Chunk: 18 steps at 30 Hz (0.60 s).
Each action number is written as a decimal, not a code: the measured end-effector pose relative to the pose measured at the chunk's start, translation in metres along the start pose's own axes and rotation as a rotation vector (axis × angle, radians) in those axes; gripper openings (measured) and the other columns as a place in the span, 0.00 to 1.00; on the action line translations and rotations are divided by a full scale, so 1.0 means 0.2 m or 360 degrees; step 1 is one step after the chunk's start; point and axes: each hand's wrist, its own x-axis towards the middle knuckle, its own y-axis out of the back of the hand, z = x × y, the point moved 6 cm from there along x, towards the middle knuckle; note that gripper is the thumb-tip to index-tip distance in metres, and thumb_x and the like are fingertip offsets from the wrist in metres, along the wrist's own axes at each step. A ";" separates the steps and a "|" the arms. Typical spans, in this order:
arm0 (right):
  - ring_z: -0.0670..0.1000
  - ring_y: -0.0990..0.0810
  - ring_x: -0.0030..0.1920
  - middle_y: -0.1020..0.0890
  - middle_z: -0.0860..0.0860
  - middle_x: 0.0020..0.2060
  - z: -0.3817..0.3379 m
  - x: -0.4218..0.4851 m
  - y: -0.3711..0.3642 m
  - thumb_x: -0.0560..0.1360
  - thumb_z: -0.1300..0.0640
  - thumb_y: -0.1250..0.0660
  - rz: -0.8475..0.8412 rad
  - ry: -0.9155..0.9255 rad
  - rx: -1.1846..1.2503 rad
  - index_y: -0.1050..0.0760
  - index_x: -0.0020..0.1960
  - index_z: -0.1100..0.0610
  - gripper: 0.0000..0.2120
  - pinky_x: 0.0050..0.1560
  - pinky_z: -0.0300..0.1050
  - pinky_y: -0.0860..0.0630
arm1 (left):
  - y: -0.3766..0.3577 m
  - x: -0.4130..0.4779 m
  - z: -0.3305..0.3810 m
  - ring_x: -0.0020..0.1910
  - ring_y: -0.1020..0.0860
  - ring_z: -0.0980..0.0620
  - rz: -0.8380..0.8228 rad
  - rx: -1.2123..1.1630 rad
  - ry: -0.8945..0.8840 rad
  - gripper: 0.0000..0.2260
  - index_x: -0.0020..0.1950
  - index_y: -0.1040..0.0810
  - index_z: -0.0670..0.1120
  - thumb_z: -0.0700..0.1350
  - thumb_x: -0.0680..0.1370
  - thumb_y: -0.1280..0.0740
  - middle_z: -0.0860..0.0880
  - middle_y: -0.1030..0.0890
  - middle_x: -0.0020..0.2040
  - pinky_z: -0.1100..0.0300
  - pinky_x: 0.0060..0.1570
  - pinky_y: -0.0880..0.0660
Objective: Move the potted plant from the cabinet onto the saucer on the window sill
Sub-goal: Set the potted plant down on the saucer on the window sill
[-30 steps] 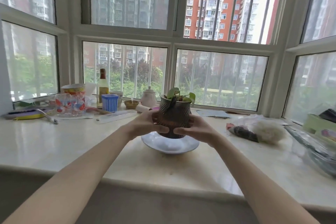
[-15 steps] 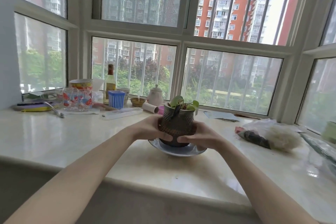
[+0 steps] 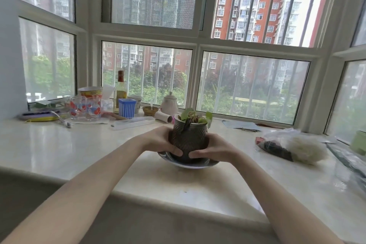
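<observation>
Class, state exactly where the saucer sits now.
Head view, centre: the saucer lies on the window sill, beneath the potted plant.

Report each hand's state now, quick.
Left hand: closed around the potted plant, gripping its left side.
Right hand: closed on the same pot, gripping its right side above the saucer.

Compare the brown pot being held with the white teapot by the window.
The brown pot is dark and textured; the white teapot is pale and smooth. The pot is open-topped with a plant; the teapot has a lid. The pot is gripped by both hands over the saucer; the teapot stands untouched. Both are rounded and upright.
</observation>
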 end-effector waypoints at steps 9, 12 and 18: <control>0.38 0.16 0.50 0.13 0.44 0.52 0.03 0.02 -0.01 0.63 0.48 0.16 -0.0063 -0.0041 -0.0030 0.19 0.62 0.51 0.29 0.51 0.33 0.20 | 0.00 0.01 -0.01 0.42 0.18 0.65 -0.0024 0.0139 0.0070 0.14 0.45 0.18 0.59 0.54 0.63 0.19 0.67 0.15 0.40 0.72 0.39 0.25; 0.31 0.18 0.46 0.15 0.39 0.51 0.03 0.02 -0.01 0.63 0.47 0.16 -0.0079 -0.0069 -0.0045 0.20 0.59 0.46 0.27 0.47 0.27 0.23 | 0.00 0.02 -0.02 0.38 0.19 0.69 -0.0032 0.0142 0.0049 0.13 0.44 0.19 0.59 0.51 0.64 0.19 0.69 0.16 0.38 0.75 0.36 0.26; 0.32 0.19 0.51 0.17 0.38 0.53 0.03 0.00 -0.02 0.66 0.50 0.17 -0.0065 -0.0070 -0.0024 0.24 0.59 0.42 0.26 0.48 0.24 0.27 | -0.01 0.05 -0.05 0.47 0.18 0.70 -0.0091 -0.0052 -0.0037 0.17 0.52 0.18 0.53 0.38 0.69 0.20 0.65 0.14 0.46 0.74 0.47 0.23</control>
